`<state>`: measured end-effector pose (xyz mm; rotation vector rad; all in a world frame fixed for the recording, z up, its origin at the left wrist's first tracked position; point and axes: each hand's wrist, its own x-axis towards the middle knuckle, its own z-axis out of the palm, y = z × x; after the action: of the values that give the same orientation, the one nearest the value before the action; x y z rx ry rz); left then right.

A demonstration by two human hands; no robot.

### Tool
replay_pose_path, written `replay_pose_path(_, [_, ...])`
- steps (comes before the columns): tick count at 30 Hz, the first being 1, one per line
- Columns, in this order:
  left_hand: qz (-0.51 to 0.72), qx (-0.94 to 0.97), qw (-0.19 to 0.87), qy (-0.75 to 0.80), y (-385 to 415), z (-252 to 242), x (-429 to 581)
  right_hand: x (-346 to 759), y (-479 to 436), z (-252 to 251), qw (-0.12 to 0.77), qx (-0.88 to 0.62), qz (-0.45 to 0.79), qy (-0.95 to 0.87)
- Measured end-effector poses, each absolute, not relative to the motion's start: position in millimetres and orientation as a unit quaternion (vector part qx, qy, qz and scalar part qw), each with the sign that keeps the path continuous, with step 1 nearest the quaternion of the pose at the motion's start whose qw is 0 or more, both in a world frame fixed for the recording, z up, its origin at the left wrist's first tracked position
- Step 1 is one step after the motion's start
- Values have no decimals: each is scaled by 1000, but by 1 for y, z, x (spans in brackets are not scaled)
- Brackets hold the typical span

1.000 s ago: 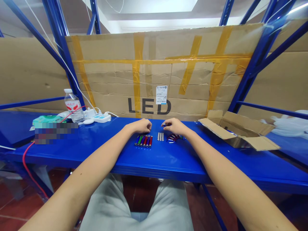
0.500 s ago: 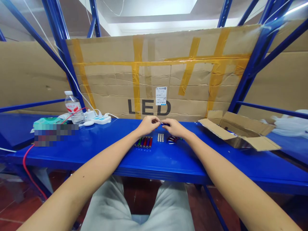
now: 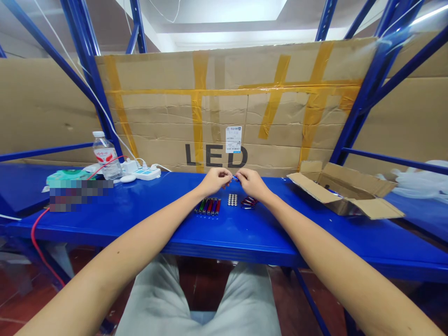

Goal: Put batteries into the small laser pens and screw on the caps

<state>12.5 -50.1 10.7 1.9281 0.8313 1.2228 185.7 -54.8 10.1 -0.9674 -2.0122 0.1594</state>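
My left hand (image 3: 216,181) and my right hand (image 3: 251,183) meet fingertip to fingertip above the far part of the blue table. Both are closed in a pinch. Between them shows a small shiny blue piece (image 3: 235,178), gripped by my right fingers; its shape is too small to make out. What my left fingers pinch is mostly hidden. Below my left hand, several coloured metal tubes (image 3: 209,206) lie side by side in a row. Small silver round pieces (image 3: 232,199) stand in a grid to their right. A pile of coloured carabiners (image 3: 248,202) lies beneath my right hand.
An open cardboard box (image 3: 345,189) sits on the table (image 3: 140,219) at the right. At the left are a plastic bottle (image 3: 105,156), a power strip (image 3: 147,173) and a green packet (image 3: 72,177). A large cardboard sheet (image 3: 157,116) stands behind.
My fingertips have drawn slightly apart, and more of the blue piece between them shows. The items on the table lie as before; the view has shifted slightly.
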Motion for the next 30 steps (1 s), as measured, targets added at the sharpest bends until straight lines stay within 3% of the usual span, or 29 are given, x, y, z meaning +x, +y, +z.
replay_pose_path(7, [488, 744, 331, 313, -53, 15, 13, 183, -58, 9, 468, -359, 102, -801])
replay_pose_path(16, [487, 749, 319, 317, -51, 19, 10, 186, -61, 10, 473, -310, 1, -825])
replay_pose_path(25, [471, 766, 294, 323, -53, 18, 11, 184, -63, 8, 406, -366, -26, -837])
replay_pose_path(30, [480, 760, 299, 322, -52, 15, 13, 185, -59, 5, 441, -339, -18, -831])
